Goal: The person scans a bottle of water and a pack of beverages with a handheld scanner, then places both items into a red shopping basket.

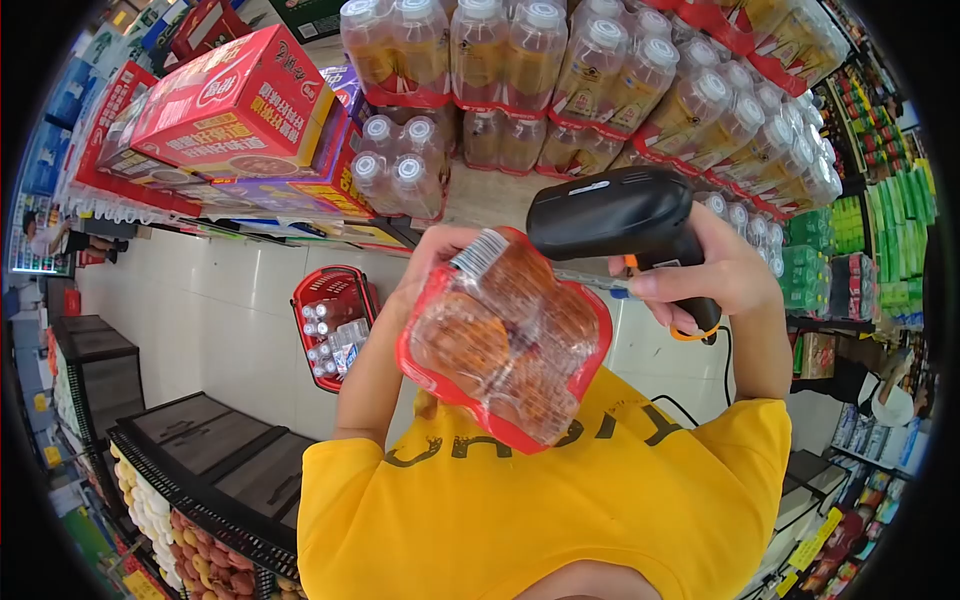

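In the head view my left hand (pixel 437 248) grips a shrink-wrapped bottle pack (pixel 505 345) in front of my chest. The pack is tilted so the bottle bottoms face up, with red film round the edge and a barcode label (pixel 482 254) at its upper left corner; most of my left fingers are hidden behind it. My right hand (pixel 715 270) is wrapped round the handle of a black barcode scanner (pixel 610 212) with an orange trigger. The scanner's head points left, close over the pack. A thin pen (pixel 590 281) with a blue end also sticks out from my right hand.
Wrapped bottle packs (pixel 505 50) are stacked ahead, beside red cartons (pixel 235 105) at the left. On the floor stands a red shopping basket (pixel 335 325) with bottles in it. Dark display stands (pixel 215 450) are at lower left. A black cable (pixel 727 370) hangs below the scanner.
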### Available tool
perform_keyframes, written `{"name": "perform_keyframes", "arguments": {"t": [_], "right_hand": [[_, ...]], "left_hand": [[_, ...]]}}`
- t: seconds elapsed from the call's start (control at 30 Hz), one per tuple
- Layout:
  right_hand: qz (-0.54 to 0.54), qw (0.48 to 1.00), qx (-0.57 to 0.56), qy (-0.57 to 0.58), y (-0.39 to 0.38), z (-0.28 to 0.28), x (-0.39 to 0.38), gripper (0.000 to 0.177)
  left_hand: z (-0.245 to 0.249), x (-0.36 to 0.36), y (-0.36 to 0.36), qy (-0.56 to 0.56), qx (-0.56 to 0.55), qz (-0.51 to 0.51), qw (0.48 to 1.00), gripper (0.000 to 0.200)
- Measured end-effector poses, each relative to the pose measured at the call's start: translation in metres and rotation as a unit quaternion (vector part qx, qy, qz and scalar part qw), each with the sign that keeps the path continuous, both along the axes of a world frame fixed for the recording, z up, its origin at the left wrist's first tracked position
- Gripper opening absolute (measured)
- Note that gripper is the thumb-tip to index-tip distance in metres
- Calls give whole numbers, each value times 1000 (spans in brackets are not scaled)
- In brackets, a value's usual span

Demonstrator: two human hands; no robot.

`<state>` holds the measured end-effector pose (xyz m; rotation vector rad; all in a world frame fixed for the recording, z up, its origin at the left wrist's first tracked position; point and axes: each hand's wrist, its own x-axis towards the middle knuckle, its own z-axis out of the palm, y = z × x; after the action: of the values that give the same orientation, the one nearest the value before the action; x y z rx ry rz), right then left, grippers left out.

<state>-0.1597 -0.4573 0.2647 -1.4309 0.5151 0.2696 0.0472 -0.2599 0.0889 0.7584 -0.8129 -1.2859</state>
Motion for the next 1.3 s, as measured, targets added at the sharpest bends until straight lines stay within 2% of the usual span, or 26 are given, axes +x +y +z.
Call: {"name": "perform_keyframes", "arguments": {"t": [0.07,0.1,0.2,0.27,0.33,0.43,0.63,0.73,0.8,0.9,1.0,1.13,1.23,1.27,1.3], "right_hand": [[1,1000,-12,19,9,5,7,29],[3,999,-19,30,12,6,9,28],[1,999,4,44,15,5,13,43],[12,1000,-10,21,18,3,17,32],[14,1000,-18,12,20,3,18,28],[7,1000,-17,16,21,2,17,28],[6,1000,-19,13,19,-6,11,33],[8,1000,-3,7,14,-11,6,34],[16,1000,6,13,10,-13,5,33],[30,999,11,21,7,-15,5,34],[-2,1000,-6,9,5,-21,1,48],[55,993,-88,-54,-4,-49,-20,62],[107,975,-27,-193,-27,-153,-59,66],[146,967,-13,-210,-25,-170,-59,67],[237,929,9,-283,9,-133,-11,62]], "left_hand": [[10,-3,1,0,22,2,1000,97],[9,-3,2,-7,38,9,999,91],[8,-2,4,-34,83,24,996,73],[11,-3,5,-43,84,19,995,63],[15,-3,5,-39,63,5,997,54],[2,-5,4,-3,11,6,1000,53],[8,-4,3,-57,98,0,994,51],[5,-3,1,-61,92,-6,994,53],[-31,-7,6,-37,93,44,994,57],[-41,-1,6,-55,88,30,994,64],[-46,5,2,-102,56,9,993,64],[-46,1,4,-71,51,20,996,62],[-51,-5,17,-15,59,48,997,60],[-54,-8,22,4,63,58,996,59],[-57,-13,27,25,67,70,995,58]]}}
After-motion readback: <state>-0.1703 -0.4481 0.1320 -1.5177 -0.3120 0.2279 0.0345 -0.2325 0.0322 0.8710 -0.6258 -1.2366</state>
